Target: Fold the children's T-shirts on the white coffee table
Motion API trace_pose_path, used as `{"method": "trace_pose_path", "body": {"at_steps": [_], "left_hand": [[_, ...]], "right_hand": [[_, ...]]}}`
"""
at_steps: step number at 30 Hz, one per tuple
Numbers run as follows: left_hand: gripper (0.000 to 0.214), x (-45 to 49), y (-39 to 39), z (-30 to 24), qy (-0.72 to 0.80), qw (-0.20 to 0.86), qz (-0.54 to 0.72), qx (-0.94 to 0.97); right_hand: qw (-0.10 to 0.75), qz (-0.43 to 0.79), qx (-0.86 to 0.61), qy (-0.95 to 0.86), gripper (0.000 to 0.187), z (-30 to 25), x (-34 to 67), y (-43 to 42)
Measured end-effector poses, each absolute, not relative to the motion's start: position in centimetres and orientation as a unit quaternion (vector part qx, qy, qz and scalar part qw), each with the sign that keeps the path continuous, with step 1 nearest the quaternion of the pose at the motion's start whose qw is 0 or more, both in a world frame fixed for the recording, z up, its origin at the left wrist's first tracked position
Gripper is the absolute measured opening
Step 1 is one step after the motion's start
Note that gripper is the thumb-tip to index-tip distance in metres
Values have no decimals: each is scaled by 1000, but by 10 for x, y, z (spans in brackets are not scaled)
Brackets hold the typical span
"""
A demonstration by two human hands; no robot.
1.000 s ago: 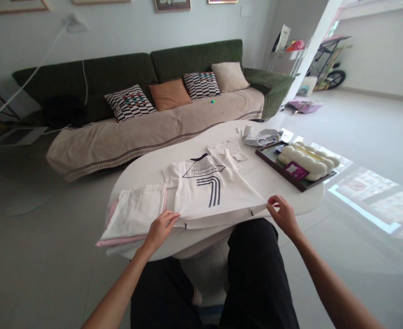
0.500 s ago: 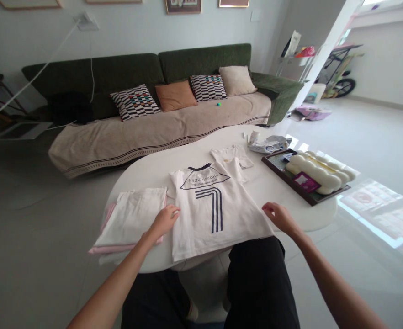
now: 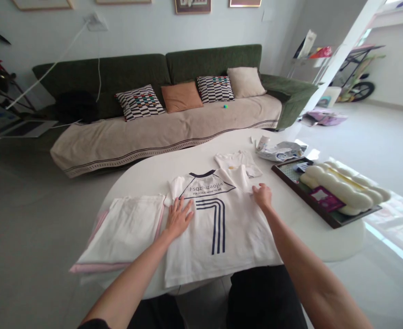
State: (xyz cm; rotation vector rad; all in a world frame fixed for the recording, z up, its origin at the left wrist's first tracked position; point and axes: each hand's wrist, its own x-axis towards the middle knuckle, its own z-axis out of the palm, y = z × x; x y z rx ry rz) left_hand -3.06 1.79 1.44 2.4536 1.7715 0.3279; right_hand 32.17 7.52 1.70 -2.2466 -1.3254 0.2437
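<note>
A white T-shirt [image 3: 218, 233] with a dark striped "7" and a printed triangle lies flat on the white oval table [image 3: 290, 224], its hem hanging over the near edge. My left hand [image 3: 179, 217] lies flat on the shirt's left shoulder area, fingers spread. On the right side, near the right sleeve, my right hand [image 3: 263, 196] rests with its fingers down on the cloth. Neither hand holds anything.
A folded white and pink garment [image 3: 126, 230] lies left of the shirt. A smaller white garment [image 3: 237, 161] lies beyond it. A dark tray [image 3: 328, 217] with a cream puffy object sits at right, crumpled paper [image 3: 280, 150] behind it. A green sofa [image 3: 174, 91] with cushions stands beyond the table.
Both hands let go of the shirt's hem and moved up the shirt to its shoulder area. The shirt now lies flat and spread on the table. The camera moved closer.
</note>
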Motion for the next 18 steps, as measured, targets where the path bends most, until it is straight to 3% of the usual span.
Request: {"method": "trace_pose_path", "body": {"at_steps": [3,8,14,18], "left_hand": [[48,-30,17,9,587,30,115,800],[48,-30,19,14,582,45,127,802],[39,-52,66,36,620,116,204,749],[43,-72,122,40,722,133,249,632]], "right_hand": [[241,107,-837,-480,44,16,311,96],[237,117,-813,-518,24,32,309,111],[271,13,-827,-492,42,62,329,89],[258,12,-696,-670,43,49,276,53]]}}
